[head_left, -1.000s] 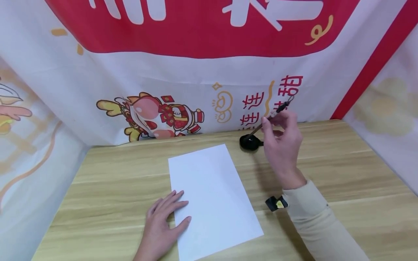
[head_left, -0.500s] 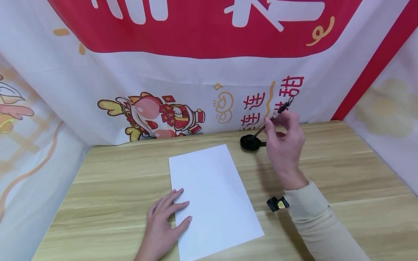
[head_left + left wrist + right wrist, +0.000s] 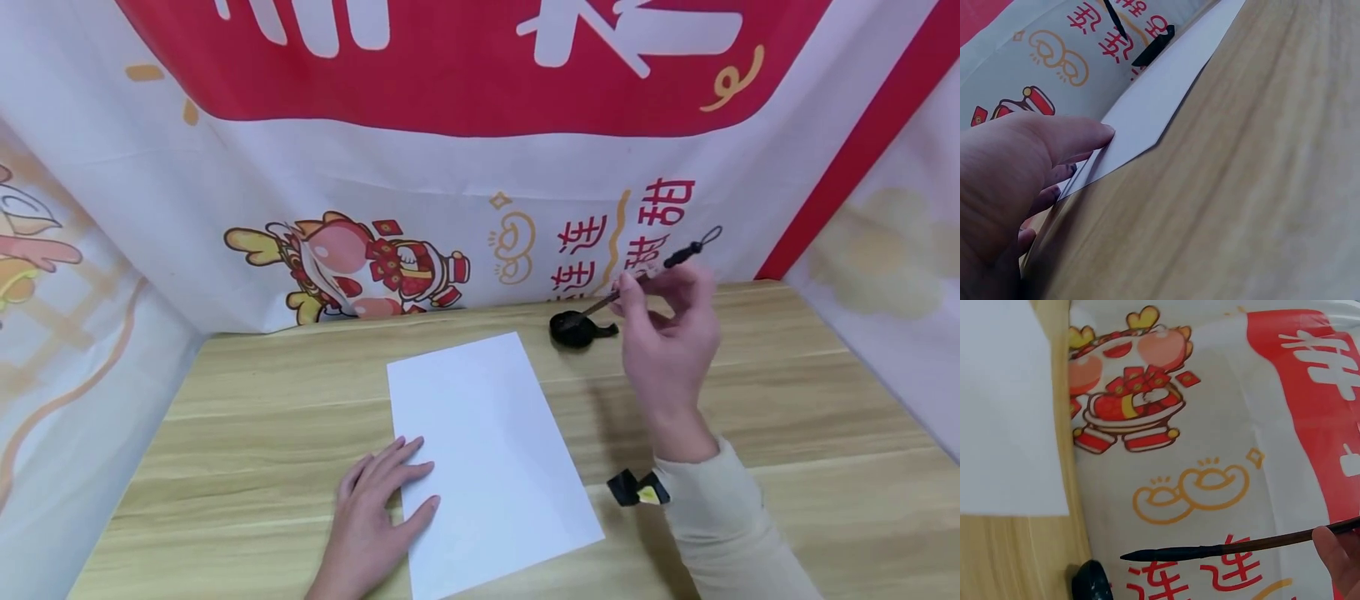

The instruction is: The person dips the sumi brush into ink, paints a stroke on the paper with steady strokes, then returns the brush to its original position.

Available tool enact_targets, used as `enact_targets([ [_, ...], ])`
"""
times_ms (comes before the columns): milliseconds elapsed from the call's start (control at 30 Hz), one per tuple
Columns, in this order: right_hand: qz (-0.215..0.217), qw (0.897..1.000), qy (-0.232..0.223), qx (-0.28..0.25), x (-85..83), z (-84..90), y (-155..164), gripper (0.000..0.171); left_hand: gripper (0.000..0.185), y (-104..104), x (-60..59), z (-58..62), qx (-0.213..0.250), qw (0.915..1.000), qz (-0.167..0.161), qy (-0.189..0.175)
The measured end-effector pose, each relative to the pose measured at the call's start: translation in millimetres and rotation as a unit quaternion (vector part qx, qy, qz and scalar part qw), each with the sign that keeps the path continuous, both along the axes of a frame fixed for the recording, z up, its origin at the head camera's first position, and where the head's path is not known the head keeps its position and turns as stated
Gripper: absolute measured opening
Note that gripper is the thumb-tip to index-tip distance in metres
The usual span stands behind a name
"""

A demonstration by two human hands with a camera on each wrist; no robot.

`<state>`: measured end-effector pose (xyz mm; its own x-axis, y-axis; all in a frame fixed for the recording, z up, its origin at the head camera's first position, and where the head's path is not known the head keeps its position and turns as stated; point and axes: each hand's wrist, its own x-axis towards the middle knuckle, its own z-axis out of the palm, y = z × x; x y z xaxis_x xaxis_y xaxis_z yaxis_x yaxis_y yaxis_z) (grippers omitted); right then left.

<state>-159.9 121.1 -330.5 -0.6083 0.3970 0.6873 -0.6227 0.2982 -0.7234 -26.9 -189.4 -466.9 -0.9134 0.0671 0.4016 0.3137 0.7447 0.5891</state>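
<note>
On the near part of the counter [image 3: 262, 433], the left hand [image 3: 367, 517] lies with its fingers spread and relaxed, and the fingertips rest on the left edge of a white sheet of paper [image 3: 487, 450]. The sheet is a little turned. To the right of it, a beige sleeve [image 3: 720, 508] reaches over the counter, with a black tag [image 3: 622, 487] at the cuff. Farther away, the right hand [image 3: 671, 342] is raised, and its thumb and fingers pinch a brush [image 3: 1266, 542] by the handle. The brush slants down to its dark tip, which is near a small black dish [image 3: 572, 331] but apart from it. This dish stands close to the back edge. Behind it hangs a white cloth [image 3: 420, 158], printed with a red panel [image 3: 465, 75] and a sideways cartoon figure [image 3: 345, 250].
</note>
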Motion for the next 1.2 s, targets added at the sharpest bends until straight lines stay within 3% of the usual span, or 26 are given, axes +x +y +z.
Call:
enact_targets([
  [167, 0.028, 0.999, 0.000, -0.033, 18.8, 1.9, -9.1, 0.033, 0.042, 0.2, 0.5, 0.5, 0.006, 1.0000, -0.002, -0.002],
  [367, 0.072, 0.991, -0.014, -0.112, 40.8, 1.7, -24.5, 0.027, 0.041, 1.9, -0.1, 1.2, 0.009, 0.9997, 0.001, -0.024],
  [633, 0.071, 0.984, -0.025, -0.161, 63.8, -5.6, -46.4, 0.026, 0.041, 1.4, 0.9, 1.5, 0.000, 0.9995, 0.009, -0.031],
  [833, 0.073, 0.988, -0.049, -0.131, 66.5, -13.6, -57.1, 0.037, 0.042, -2.6, 4.0, 1.1, 0.001, 0.9993, 0.018, -0.032],
  [1067, 0.092, 0.986, -0.042, -0.133, 63.3, -16.9, -61.0, 0.037, 0.045, -2.1, 1.7, -1.5, 0.006, 0.9999, 0.010, 0.004],
  [1200, 0.112, 0.983, -0.048, -0.137, 61.1, -20.9, -65.7, 0.033, 0.046, 2.5, -1.1, -3.1, 0.001, 0.9999, 0.007, -0.015],
])
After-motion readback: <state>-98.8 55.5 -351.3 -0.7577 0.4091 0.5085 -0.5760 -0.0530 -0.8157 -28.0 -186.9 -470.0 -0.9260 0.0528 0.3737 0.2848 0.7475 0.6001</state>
